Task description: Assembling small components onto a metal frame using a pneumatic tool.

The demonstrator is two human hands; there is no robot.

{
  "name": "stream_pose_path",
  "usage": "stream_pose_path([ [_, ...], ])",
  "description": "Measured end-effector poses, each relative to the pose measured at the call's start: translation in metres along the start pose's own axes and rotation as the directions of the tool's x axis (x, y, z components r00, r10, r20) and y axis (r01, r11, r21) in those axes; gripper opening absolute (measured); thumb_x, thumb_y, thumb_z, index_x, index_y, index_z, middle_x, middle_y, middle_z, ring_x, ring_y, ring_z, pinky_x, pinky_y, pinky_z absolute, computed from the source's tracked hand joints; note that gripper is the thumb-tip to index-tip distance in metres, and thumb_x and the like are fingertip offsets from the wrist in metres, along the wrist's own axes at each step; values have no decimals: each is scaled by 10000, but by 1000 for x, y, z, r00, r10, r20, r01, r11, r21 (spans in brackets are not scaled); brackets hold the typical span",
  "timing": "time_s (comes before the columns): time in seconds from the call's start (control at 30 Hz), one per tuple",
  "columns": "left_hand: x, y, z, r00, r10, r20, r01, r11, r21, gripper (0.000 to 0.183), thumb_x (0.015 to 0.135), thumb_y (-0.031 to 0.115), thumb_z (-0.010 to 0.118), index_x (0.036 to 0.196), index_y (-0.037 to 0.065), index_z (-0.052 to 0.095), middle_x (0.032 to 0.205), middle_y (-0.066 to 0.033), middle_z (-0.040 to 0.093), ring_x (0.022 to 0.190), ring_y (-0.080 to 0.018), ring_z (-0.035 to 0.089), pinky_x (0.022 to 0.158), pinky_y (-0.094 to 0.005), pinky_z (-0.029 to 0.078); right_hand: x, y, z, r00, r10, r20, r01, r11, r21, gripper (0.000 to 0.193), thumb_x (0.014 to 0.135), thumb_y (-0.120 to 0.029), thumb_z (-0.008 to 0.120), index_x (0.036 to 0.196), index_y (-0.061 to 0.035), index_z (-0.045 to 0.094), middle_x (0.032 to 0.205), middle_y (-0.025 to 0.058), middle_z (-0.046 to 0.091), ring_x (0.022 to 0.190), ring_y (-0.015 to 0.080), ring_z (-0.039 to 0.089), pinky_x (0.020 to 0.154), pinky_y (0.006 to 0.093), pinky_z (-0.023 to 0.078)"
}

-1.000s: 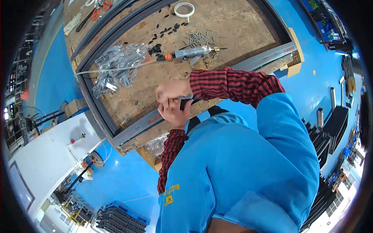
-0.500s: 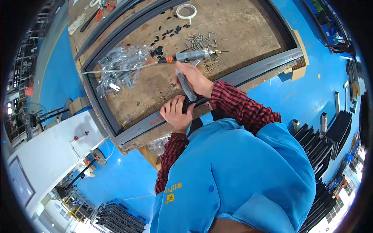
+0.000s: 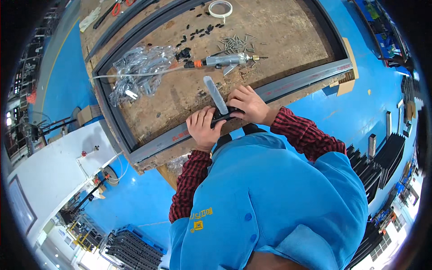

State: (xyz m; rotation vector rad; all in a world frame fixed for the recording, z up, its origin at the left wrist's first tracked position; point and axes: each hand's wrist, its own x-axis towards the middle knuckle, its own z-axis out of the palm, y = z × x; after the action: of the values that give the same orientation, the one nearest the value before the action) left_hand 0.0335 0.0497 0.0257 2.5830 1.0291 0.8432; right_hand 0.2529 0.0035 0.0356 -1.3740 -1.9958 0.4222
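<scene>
A handle with a grey, film-wrapped lever (image 3: pixel 215 95) and a black base stands at the near rail of a dark grey frame (image 3: pixel 290 84). My left hand (image 3: pixel 203 127) is closed on the left end of the black base. On its other end, the fingers of my right hand (image 3: pixel 252 106) are closed too, thumb below and fingertips on top. The lever points up and away, leaning slightly left, with neither hand on it. My palms hide part of the base and of the rail beneath.
A power screwdriver (image 3: pixel 225 60) with a cord lies beyond my hands. Around it are loose screws (image 3: pixel 234 44), black caps (image 3: pixel 209 29), a tape roll (image 3: pixel 220 9) and crumpled clear plastic bags (image 3: pixel 144 67). The wooden table's (image 3: pixel 288 33) near edge runs along my body.
My right hand has let go of the lever and come down to the right end of the black base. My left hand stays on the base. The view has shifted slightly.
</scene>
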Motion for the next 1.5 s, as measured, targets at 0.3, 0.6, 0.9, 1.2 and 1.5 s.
stream_pose_path([
  [0.3, -1, -4, 2, 1000, 25, -4, -25, 1000, 1, 452, 807, 409, 730, 1120, 90, 666, 1149, -55, 663, 984, -251, 587, 904, -402, 422, -1, 1, 3, 998, 45, 44, -44, 999, -30, 406, 736, -247, 774, 1074, -128, 582, 1103, 55, 570, 989, 266, 539, 884, 367, 409],
  [0.6, 10, -1, -4, 997, 50, 61, -52, 998, 29, 468, 760, 417, 762, 1051, 67, 654, 1059, -85, 616, 937, -301, 533, 885, -427, 409, 2, 13, 1, 990, 27, 136, -18, 998, -64, 454, 808, -360, 732, 1148, -115, 559, 1066, 79, 585, 999, 287, 554, 872, 380, 443],
  [0.9, 9, 3, 9, 999, -17, 38, 16, 1000, 26, 394, 665, 351, 758, 902, 81, 594, 904, -91, 524, 845, -292, 473, 774, -430, 370, -1, 17, 11, 985, -6, 173, 46, 973, -227, 545, 823, -513, 672, 1130, -75, 569, 1044, 98, 607, 962, 299, 582, 887, 403, 455],
  [1.2, 6, 3, 4, 995, -58, 82, 57, 998, 17, 465, 647, 332, 806, 974, 77, 597, 962, -85, 556, 871, -291, 498, 819, -420, 377, 0, 11, 7, 988, 37, 152, -5, 979, -202, 503, 801, -464, 713, 1104, -87, 573, 1043, 92, 604, 958, 288, 582, 885, 405, 451],
  [1.5, 5, -5, -4, 995, -53, 85, 62, 991, -115, 540, 618, 265, 851, 1049, 67, 594, 1073, -90, 589, 923, -314, 528, 885, -424, 410, -5, 12, -3, 992, 34, 118, -17, 989, -144, 503, 811, -458, 719, 1126, -94, 572, 1061, 87, 591, 963, 282, 592, 873, 399, 459],
])
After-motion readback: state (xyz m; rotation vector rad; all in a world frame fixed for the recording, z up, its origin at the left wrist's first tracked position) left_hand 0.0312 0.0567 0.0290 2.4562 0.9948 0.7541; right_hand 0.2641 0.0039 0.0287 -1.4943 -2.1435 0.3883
